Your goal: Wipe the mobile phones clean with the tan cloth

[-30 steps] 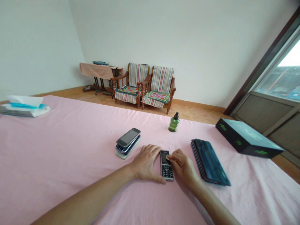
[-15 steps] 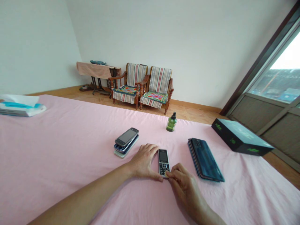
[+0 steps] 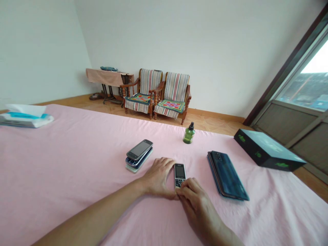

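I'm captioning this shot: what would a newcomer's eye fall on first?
Probably the left hand, curved along the left of a black and silver keypad phone, the right hand over its lower keys. Next might come the wide pink cloth beneath, then the green bottle with a black top near its far edge.

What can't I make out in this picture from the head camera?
All in the head view:
- Lower keys of the black-and-silver keypad phone: hidden by the right hand.
- What the small tan thing in that hand is: mostly covered by the fingers.
- Screens of the phones beneath the grey touchscreen phone: covered by it.
- Left end of the white-and-blue tissue pack: cut off by the picture's edge.
- Green lettering on the black box: blurred.
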{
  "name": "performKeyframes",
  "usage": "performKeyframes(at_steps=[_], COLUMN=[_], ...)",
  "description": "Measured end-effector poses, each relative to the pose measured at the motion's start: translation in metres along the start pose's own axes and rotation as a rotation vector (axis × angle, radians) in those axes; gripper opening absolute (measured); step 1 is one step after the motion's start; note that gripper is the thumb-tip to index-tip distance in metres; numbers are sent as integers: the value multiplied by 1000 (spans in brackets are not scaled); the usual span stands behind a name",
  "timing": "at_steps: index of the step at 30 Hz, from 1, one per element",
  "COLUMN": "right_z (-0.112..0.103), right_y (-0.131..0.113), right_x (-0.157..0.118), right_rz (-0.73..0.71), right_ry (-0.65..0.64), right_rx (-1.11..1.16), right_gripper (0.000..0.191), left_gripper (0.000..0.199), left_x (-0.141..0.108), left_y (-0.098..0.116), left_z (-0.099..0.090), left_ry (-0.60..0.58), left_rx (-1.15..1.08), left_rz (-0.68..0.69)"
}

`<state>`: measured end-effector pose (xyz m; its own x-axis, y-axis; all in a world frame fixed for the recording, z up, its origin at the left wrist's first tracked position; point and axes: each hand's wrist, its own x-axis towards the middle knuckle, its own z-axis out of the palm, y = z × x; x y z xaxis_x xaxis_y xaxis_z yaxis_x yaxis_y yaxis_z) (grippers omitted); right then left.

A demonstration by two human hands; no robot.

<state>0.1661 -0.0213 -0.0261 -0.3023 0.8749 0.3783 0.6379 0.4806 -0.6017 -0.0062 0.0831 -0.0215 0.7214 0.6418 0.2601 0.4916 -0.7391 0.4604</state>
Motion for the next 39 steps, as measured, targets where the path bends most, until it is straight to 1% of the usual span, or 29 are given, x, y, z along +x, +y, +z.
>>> performKeyframes(at_steps=[2,4,8,10,12,14,17,21,24,27,30,34,37,39], right_z=[-3,-6,-11,-12,-12,-11,-11,-17,-23,-26,-26,-22,-20,-20], right_y=[2,7,18,20,17,12,4,3,6,8,6,0,-3,-5], right_x=[-3,-7,-12,-12,-9,-5,0,2,1,-1,-2,-1,1,3], right_rz=[3,36,149,187,221,273,351,420,495,573,598,616,604,597], right_ry=[-14,-9,85,142,191,223,226,173,199,229,234,195,188,207], right_rx=[-18,-17,3,50,133,222,331,476,648,877,1028,1012,969,963], right_gripper=[23,23,22,20,16,15,15,22,28,28,25,27,29,32], left_gripper=[100,100,100,100,101,106,112,107,107,107,112,116,111,108], left_x=[0,0,0,0,-1,-1,-1,-2,-3,-5,-5,-5,-5,-6], left_y=[1,1,0,-1,-1,-1,0,1,2,4,5,6,7,8], left_z=[-1,-1,-1,-1,-1,-1,-1,-4,-5,-5,-3,-1,-2,-3], left_ry=[-1,-11,-21,-15,-17,-31,-56,-61,-48,-36,-70,-109,-110,-106], left_rx=[4,13,26,23,18,18,16,-23,-70,-131,-167,-144,-137,-138], left_rz=[2,2,1,4,5,-2,-11,14,33,80,170,229,253,267])
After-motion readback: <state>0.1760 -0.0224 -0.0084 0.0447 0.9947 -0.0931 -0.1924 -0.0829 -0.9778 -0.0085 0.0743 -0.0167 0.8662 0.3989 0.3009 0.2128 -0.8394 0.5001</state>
